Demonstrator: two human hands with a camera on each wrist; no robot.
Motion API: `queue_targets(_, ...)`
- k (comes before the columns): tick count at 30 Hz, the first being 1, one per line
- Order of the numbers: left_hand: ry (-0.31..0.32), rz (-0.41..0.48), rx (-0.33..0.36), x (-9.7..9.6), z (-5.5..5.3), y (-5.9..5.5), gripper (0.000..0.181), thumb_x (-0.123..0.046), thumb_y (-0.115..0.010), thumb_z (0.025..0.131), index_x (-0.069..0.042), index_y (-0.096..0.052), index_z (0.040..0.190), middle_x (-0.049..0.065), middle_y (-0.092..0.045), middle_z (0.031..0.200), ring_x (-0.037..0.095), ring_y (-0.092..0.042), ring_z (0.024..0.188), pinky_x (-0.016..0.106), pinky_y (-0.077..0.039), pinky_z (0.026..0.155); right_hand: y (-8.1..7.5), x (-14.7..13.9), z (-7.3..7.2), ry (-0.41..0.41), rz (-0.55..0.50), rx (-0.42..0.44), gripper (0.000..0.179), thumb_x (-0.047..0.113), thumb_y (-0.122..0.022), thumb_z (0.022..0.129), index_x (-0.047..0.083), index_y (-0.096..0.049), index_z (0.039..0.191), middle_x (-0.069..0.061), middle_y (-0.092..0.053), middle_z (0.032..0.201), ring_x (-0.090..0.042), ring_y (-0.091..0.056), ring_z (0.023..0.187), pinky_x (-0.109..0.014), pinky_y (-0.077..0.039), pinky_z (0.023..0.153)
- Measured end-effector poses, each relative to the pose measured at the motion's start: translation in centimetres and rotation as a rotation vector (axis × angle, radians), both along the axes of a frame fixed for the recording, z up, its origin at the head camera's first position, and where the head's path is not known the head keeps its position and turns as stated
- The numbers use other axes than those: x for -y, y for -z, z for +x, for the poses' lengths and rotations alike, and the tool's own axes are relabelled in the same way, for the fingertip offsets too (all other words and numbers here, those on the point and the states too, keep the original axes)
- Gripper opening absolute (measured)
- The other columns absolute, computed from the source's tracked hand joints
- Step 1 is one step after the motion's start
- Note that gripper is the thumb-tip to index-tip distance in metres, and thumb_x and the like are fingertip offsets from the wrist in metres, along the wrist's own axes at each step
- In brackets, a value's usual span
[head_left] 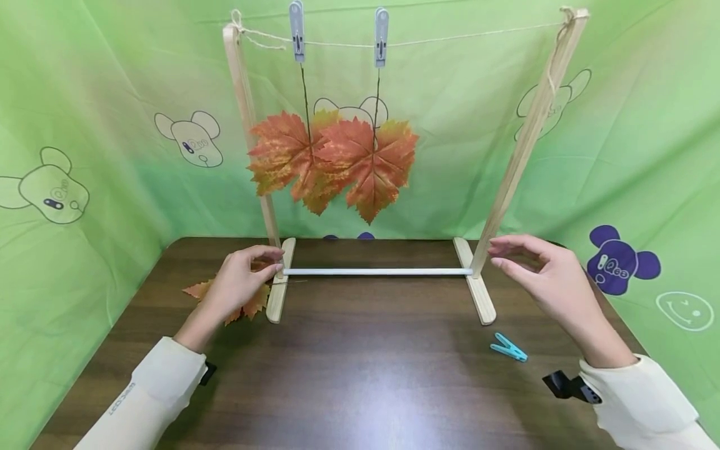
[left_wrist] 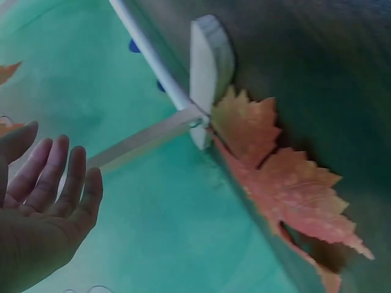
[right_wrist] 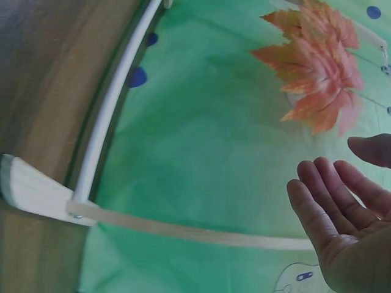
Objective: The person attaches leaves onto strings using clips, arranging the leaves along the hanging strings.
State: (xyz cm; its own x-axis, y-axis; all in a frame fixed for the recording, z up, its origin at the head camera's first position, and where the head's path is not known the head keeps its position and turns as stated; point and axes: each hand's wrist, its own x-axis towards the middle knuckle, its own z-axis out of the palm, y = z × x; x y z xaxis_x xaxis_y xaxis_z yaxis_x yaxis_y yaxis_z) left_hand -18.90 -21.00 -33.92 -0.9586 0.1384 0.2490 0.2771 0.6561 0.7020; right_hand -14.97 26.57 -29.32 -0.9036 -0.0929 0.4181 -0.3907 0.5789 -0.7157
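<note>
My left hand (head_left: 239, 278) hovers by the foot of the wooden rack's left post (head_left: 240, 81), above an orange maple leaf (head_left: 255, 304) lying on the table. In the left wrist view its fingers are loosely bent with nothing between them. Beside the right post (head_left: 520, 147), my right hand (head_left: 548, 275) is raised, its relaxed fingers and thumb apart and holding nothing. Two orange-red maple leaves, a left one (head_left: 281, 150) and a right one (head_left: 388, 162), hang overlapping by their stems from grey clothespins (head_left: 380, 37) on the string (head_left: 472, 35). A light-blue clothespin (head_left: 510, 350) lies near the right foot.
A white crossbar (head_left: 377, 272) joins the rack's two bases low over the brown table (head_left: 360, 369). Each post stands on a wooden foot, the right one (head_left: 478, 297) reaching forward. Green cloth (head_left: 450, 156) with cartoon prints surrounds the table's back and sides.
</note>
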Motion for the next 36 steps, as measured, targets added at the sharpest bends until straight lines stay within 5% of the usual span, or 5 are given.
queue_targets(13, 0.033, -0.040, 0.121, 1.0, -1.2, 2.4, 0.033, -0.009, -0.070, 0.101, -0.003, -0.070, 0.133, 0.020, -0.071, 0.130, 0.036, -0.071, 0.113, 0.046, -0.060, 0.090, 3.1, -0.9, -0.2, -0.098, 0.017, 0.036, 0.027, 0.000, -0.073, 0.096, -0.005, -0.069, 0.122, 0.027, -0.072, 0.105, 0.010, -0.070, 0.095, -0.007, -0.054, 0.083)
queue_targets(22, 0.077, -0.052, 0.158, 0.8, -1.6, 3.3, 0.030, -0.005, -0.068, 0.101, 0.003, -0.070, 0.130, 0.023, -0.072, 0.127, 0.036, -0.071, 0.113, 0.047, -0.060, 0.092, 4.2, -1.2, 0.0, -0.076, 0.093, 0.095, 0.023, 0.004, -0.076, 0.094, 0.001, -0.073, 0.117, 0.030, -0.070, 0.100, 0.012, -0.068, 0.093, -0.008, -0.055, 0.080)
queue_targets(25, 0.084, -0.066, 0.178, 0.9, -1.9, 3.5, 0.030, -0.005, -0.067, 0.102, 0.002, -0.070, 0.131, 0.022, -0.071, 0.130, 0.037, -0.071, 0.115, 0.046, -0.060, 0.092, 4.7, -1.5, 0.1, -0.073, 0.106, 0.113, 0.023, 0.003, -0.077, 0.093, 0.001, -0.073, 0.116, 0.020, -0.074, 0.101, 0.012, -0.067, 0.093, -0.008, -0.055, 0.080)
queue_targets(31, 0.101, -0.117, 0.212, 1.0, -2.4, 3.9, 0.033, -0.007, -0.065, 0.103, 0.000, -0.068, 0.136, 0.022, -0.067, 0.139, 0.039, -0.067, 0.124, 0.049, -0.059, 0.096, 5.5, -2.1, 0.3, -0.070, 0.133, 0.134, 0.027, 0.001, -0.077, 0.092, 0.000, -0.073, 0.119, -0.018, -0.077, 0.110, 0.011, -0.067, 0.091, -0.009, -0.056, 0.077)
queue_targets(36, 0.113, -0.139, 0.227, 1.1, -2.5, 4.1, 0.035, -0.008, -0.065, 0.103, -0.002, -0.067, 0.137, 0.022, -0.064, 0.143, 0.040, -0.064, 0.128, 0.048, -0.058, 0.095, 6.3, -2.4, 0.6, -0.080, 0.145, 0.158, 0.029, 0.000, -0.076, 0.092, -0.003, -0.072, 0.120, -0.025, -0.075, 0.113, 0.011, -0.067, 0.090, -0.008, -0.055, 0.077)
